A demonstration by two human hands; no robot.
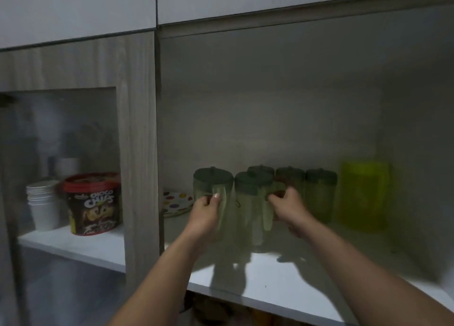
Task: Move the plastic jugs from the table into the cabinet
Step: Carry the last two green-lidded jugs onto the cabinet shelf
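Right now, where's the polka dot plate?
In the head view, the polka dot plate lies at the left end of the cabinet shelf, beside the wooden divider and just left of the leftmost green jug.

The front of the cabinet shelf [282, 274] lies bare before both forearms, and the space above the jug lids up to the cabinet top is open. Toward the back, five green jugs [319, 193] crowd together, with a yellow container [363, 195] just beside them on the right and a dotted plate [175, 201] on the left. A wooden divider [138, 153] walls off the left compartment, where a snack tub [92, 204] and paper cups [43, 204] stand.
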